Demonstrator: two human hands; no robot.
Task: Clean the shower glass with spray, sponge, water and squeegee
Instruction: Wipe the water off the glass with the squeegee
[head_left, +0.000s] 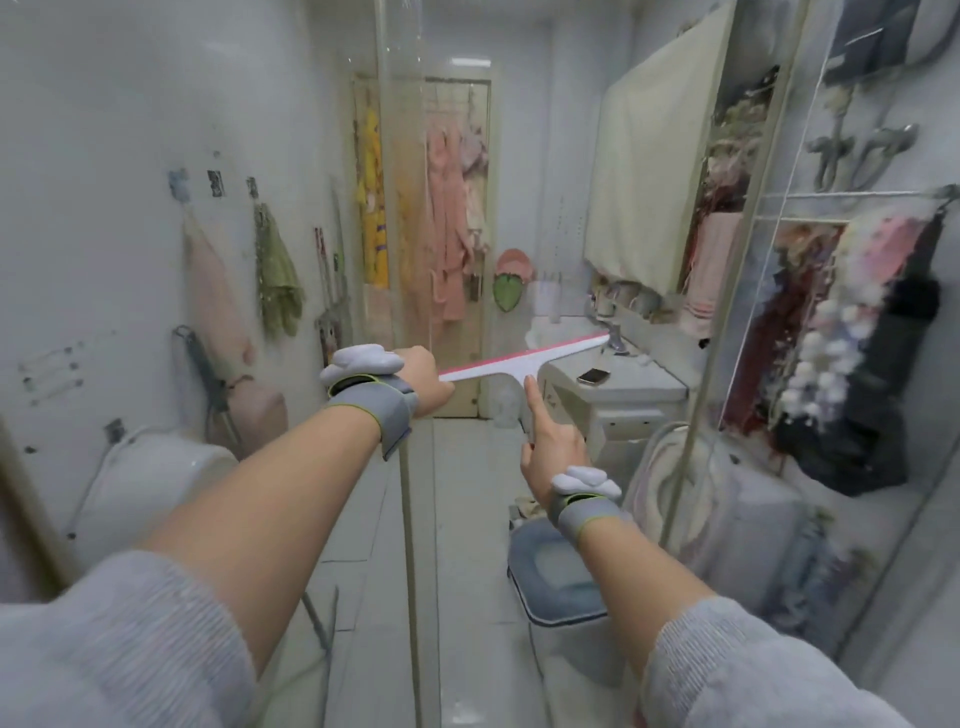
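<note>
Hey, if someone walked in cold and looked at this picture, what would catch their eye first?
Probably the white squeegee with a pink blade edge, held level against the clear shower glass at centre frame. The right hand grips its handle with the index finger pointing up, while the left hand holds the blade's left end. Beyond the glass, yellow and pink clothes hang on the far door.

My bathroom looks bright and pale — soft white light from above, hardly any shadows. Everything is a bit blurry and milky. The walls bend at the edges — my sleeves (130, 649) look fuzzy.
</note>
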